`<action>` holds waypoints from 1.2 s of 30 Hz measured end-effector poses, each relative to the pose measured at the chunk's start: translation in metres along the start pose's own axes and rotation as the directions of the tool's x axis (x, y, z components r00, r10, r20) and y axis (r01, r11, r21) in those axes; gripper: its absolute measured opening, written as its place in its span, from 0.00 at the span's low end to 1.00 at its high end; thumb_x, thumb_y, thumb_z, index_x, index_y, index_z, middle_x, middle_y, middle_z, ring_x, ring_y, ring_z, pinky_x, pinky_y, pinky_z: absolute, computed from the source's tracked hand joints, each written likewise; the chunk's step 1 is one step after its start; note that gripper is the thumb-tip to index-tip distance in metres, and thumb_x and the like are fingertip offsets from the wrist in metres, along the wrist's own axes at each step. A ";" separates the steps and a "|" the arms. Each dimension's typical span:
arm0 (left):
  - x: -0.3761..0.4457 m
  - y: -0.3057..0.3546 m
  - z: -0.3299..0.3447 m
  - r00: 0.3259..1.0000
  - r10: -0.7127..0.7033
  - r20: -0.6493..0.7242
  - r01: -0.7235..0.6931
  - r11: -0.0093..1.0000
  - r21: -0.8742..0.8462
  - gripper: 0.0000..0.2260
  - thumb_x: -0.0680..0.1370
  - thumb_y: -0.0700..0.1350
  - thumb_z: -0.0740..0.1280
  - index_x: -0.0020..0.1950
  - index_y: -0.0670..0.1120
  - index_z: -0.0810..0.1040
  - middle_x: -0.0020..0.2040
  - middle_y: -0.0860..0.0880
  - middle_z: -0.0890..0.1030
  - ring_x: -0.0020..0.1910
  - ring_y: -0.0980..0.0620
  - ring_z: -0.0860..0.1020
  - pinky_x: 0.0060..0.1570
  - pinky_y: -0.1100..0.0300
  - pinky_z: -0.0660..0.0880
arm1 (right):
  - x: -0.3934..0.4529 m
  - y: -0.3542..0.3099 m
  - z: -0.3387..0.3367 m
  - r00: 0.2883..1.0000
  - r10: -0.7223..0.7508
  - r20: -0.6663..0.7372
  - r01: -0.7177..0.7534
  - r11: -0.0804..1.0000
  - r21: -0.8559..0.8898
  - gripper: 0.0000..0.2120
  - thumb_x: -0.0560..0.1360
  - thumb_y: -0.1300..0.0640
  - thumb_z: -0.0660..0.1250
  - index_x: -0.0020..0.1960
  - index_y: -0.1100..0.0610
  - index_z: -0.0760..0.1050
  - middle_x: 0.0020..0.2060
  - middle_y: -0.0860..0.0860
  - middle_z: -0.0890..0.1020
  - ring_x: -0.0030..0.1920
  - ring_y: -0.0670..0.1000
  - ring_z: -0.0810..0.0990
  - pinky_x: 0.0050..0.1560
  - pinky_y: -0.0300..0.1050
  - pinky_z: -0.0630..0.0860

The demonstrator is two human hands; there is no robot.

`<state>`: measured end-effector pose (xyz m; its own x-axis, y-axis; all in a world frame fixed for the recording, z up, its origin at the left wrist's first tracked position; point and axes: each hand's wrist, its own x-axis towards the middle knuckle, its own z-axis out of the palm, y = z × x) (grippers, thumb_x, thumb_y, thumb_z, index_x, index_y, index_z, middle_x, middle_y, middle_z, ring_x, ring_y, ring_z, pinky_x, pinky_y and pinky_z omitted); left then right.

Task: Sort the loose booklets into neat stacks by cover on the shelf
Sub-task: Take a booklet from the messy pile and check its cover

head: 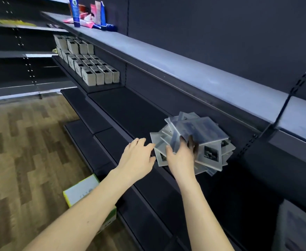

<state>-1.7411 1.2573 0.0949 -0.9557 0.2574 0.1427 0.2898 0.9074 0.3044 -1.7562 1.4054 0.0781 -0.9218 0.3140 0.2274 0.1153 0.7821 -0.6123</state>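
A messy heap of loose booklets [203, 134] with pale grey covers and small dark pictures lies on a dark shelf [130, 109] under a grey upper shelf. My right hand [182, 156] rests on the front of the heap, its fingertips tucked among the booklets, which are fanned at different angles. Whether it grips one is unclear. My left hand [139, 156] hovers just left of the heap with its fingers spread, close to the nearest booklet's edge and holding nothing.
Rows of beige boxes [94, 69] fill the shelf further left. Tubes and packets [94, 15] stand on the upper grey shelf [203, 73]. A green and white carton [81, 191] sits on the wooden floor below. Another pale booklet or box [297, 227] shows at the lower right.
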 end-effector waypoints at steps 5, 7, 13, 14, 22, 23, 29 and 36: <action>0.048 -0.005 0.007 0.997 0.075 0.022 -0.075 0.997 -0.021 0.20 0.80 0.49 0.60 0.73 0.51 0.67 0.68 0.48 0.70 0.69 0.46 0.65 0.67 0.53 0.64 | 0.033 0.009 0.009 0.997 0.076 -0.023 -0.077 0.993 -0.091 0.36 0.78 0.43 0.66 0.80 0.55 0.57 0.81 0.55 0.48 0.80 0.62 0.43 0.78 0.58 0.45; 0.070 -0.004 0.008 0.994 0.113 0.013 -0.112 0.993 -0.042 0.20 0.79 0.49 0.61 0.71 0.51 0.69 0.65 0.48 0.72 0.66 0.46 0.68 0.65 0.53 0.67 | 0.044 0.015 0.012 0.989 0.150 -0.012 -0.150 0.977 -0.151 0.46 0.75 0.37 0.67 0.82 0.55 0.50 0.81 0.57 0.44 0.79 0.63 0.40 0.78 0.60 0.45; 0.120 -0.011 0.013 0.974 0.208 0.085 -0.200 0.976 -0.092 0.22 0.78 0.51 0.62 0.73 0.54 0.67 0.66 0.46 0.71 0.66 0.44 0.68 0.63 0.52 0.67 | 0.060 0.019 0.032 0.967 0.252 -0.045 -0.252 0.908 -0.334 0.59 0.67 0.27 0.68 0.81 0.56 0.41 0.79 0.65 0.40 0.78 0.67 0.37 0.78 0.63 0.43; 0.128 -0.014 0.013 0.968 0.231 0.096 -0.223 0.971 -0.086 0.21 0.79 0.51 0.62 0.72 0.54 0.67 0.67 0.46 0.70 0.66 0.44 0.68 0.63 0.51 0.68 | 0.061 0.018 0.034 0.966 0.252 -0.059 -0.257 0.903 -0.345 0.57 0.69 0.30 0.69 0.81 0.56 0.41 0.79 0.64 0.40 0.78 0.66 0.37 0.78 0.61 0.43; 0.175 -0.024 0.014 0.908 0.402 0.117 -0.387 0.913 -0.127 0.24 0.81 0.52 0.59 0.76 0.51 0.60 0.75 0.46 0.63 0.72 0.44 0.62 0.66 0.52 0.66 | 0.058 0.003 0.055 0.922 0.191 -0.337 -0.304 0.897 -0.321 0.24 0.68 0.48 0.71 0.64 0.50 0.76 0.64 0.50 0.77 0.67 0.56 0.70 0.66 0.44 0.57; 0.177 -0.023 0.013 0.897 0.427 0.114 -0.411 0.900 -0.142 0.24 0.81 0.52 0.58 0.77 0.51 0.59 0.75 0.46 0.62 0.73 0.44 0.62 0.66 0.53 0.66 | 0.054 -0.002 0.059 0.905 0.185 -0.382 -0.303 0.912 -0.275 0.19 0.68 0.52 0.71 0.59 0.50 0.79 0.60 0.50 0.79 0.63 0.56 0.73 0.63 0.44 0.61; 0.186 -0.029 0.012 0.857 0.506 0.101 -0.482 0.855 -0.192 0.23 0.82 0.54 0.57 0.76 0.51 0.58 0.73 0.45 0.65 0.70 0.44 0.65 0.64 0.51 0.67 | 0.032 -0.016 0.063 0.853 0.220 -0.473 -0.232 0.972 0.035 0.12 0.74 0.61 0.72 0.55 0.49 0.82 0.56 0.46 0.81 0.62 0.51 0.75 0.61 0.46 0.74; 0.195 -0.031 0.029 0.810 0.556 0.188 -0.518 0.828 -0.215 0.23 0.82 0.58 0.53 0.75 0.50 0.63 0.71 0.44 0.69 0.68 0.42 0.68 0.65 0.47 0.68 | -0.013 -0.019 0.056 0.607 0.496 -0.621 -0.349 0.868 0.353 0.09 0.80 0.61 0.65 0.57 0.50 0.78 0.61 0.47 0.76 0.60 0.42 0.76 0.63 0.42 0.74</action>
<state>-1.9377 1.2891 0.0855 -0.6225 0.7751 0.1081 0.7461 0.5461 0.3809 -1.7670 1.3557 0.0443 -0.2726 0.9128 0.3040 0.2916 0.3796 -0.8780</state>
